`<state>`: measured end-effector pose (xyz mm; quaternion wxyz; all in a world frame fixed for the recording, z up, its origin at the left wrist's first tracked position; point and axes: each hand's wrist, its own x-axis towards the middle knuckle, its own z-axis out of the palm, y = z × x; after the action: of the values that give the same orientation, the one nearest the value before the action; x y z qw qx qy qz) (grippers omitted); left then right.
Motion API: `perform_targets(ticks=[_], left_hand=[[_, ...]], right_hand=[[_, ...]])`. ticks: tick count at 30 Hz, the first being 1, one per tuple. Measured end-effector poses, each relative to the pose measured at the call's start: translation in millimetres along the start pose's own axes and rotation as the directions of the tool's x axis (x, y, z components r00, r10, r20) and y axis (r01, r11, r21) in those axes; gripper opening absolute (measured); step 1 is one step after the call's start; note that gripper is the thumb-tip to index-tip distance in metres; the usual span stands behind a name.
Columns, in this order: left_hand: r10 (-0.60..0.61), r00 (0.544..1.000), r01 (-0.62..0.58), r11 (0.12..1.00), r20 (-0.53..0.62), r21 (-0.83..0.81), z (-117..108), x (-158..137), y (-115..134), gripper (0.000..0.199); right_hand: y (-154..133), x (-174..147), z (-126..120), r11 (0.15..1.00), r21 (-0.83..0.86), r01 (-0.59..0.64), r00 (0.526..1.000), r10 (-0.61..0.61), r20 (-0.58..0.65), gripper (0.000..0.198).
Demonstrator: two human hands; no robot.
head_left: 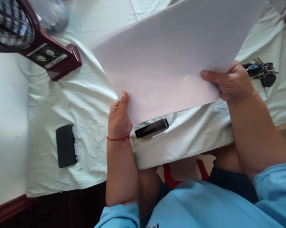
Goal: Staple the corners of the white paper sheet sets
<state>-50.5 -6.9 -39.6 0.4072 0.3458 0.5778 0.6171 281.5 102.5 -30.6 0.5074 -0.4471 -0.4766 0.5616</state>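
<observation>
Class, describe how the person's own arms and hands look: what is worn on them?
Both sleeves are short and light blue. The left hand is ungloved, with a thin red bracelet with loose ends at its wrist. The right hand is ungloved too, its wrist without a band.

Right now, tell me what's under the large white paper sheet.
Pale wrinkled tablecloth shows around the sheet; a black oblong object lies just outside its near edge. Anything directly beneath is hidden.
</observation>
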Motion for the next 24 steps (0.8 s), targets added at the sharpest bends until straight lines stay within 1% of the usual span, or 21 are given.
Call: perform_targets(ticks=[2, 5, 8, 11, 16, 20, 24], left_hand=[[-0.019, 0.999, 0.020, 1.000, 0.025, -0.001, 2, -2, 4, 0.060], [-0.094, 0.992, 0.092, 0.995, 0.085, 0.029, 4, -4, 11, 0.061], [-0.186, 0.973, 0.180, 0.982, 0.137, 0.055, 7, -7, 19, 0.060], [-0.237, 0.960, 0.227, 0.971, 0.151, 0.077, 10, -10, 23, 0.062], [-0.203, 0.974, 0.197, 0.978, 0.101, 0.064, 9, -13, 23, 0.057], [-0.168, 0.980, 0.161, 0.984, 0.106, 0.073, 8, -14, 22, 0.053], [-0.125, 0.983, 0.113, 0.990, 0.135, 0.089, 7, -15, 22, 0.052]], right_hand=[[-2, 1, 2, 1.000, 0.031, -0.003, 1.000, 0.004, -0.026, 0.066], [-2, 2, 3, 0.999, 0.025, 0.021, 0.999, -0.020, -0.049, 0.073], [-2, 2, 3, 1.000, -0.013, 0.021, 0.998, -0.022, -0.060, 0.073], [-2, 2, 3, 1.000, -0.028, -0.013, 0.997, 0.011, -0.074, 0.071], [-3, 3, 3, 0.999, -0.006, -0.040, 0.996, 0.039, -0.078, 0.070], [-3, 3, 2, 0.999, -0.020, -0.041, 0.996, 0.039, -0.082, 0.069], [-5, 3, 0, 0.999, 0.050, -0.018, 0.998, 0.021, -0.052, 0.077]])
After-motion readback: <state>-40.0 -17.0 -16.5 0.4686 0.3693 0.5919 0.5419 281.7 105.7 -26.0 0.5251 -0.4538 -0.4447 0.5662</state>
